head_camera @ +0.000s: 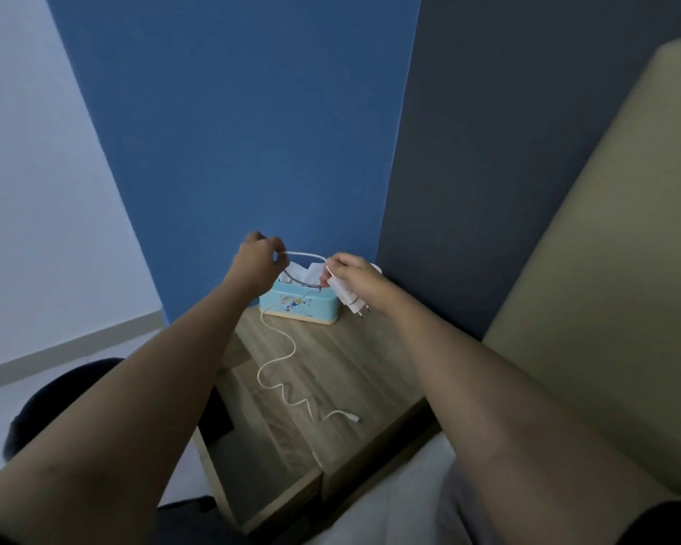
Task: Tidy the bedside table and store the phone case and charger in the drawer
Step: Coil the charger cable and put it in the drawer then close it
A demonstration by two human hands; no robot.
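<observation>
My right hand (352,275) grips the white charger plug (348,298), its prongs pointing down to the right. My left hand (258,257) pinches the white charger cable (282,348) a short way from the plug, and a stretch of cable runs taut between both hands. From my left hand the cable hangs down and snakes across the wooden bedside table (331,367), its connector end lying near the table's front. Both hands hover above a light blue tissue box (303,304). No phone case is visible.
The tissue box stands at the back of the table against a blue wall. A beige headboard (606,249) and the bed rise on the right. A dark opening shows on the table's left side. Light floor lies to the left.
</observation>
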